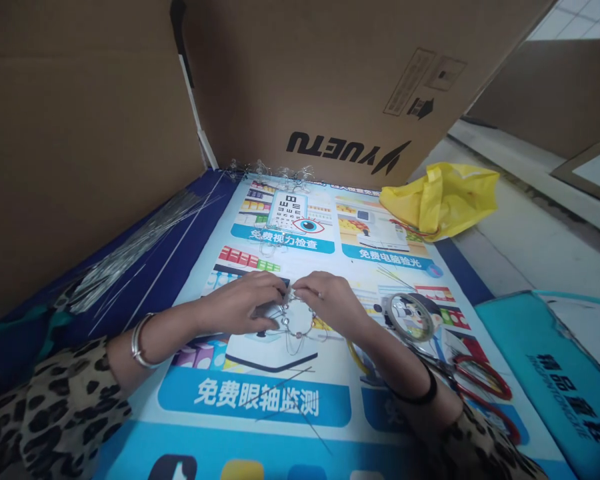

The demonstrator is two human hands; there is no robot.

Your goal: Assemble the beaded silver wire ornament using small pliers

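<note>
A small ring of thin wire strung with beads [299, 335] is held just over the printed poster, with loose wire loops hanging below it. My right hand [334, 301] pinches the top of this ring between thumb and fingers. From the other side, my left hand [245, 301] curls its fingers onto the ring's upper left, with the thumb lower down by the beads. The exact contact at the fingertips is too small to make out. Several loose wires [285, 393] lie on the poster in front of my hands. Another beaded wire piece [273, 243] rests beyond them.
Cardboard walls [330, 80] stand at the back and left. A bundle of wires [130, 257] lies at left; more wire pieces [295, 175] sit along the back. At right are a clear tape roll [410, 319], red-handled scissors [483, 377], a yellow bag [443, 200] and a teal bag [545, 373].
</note>
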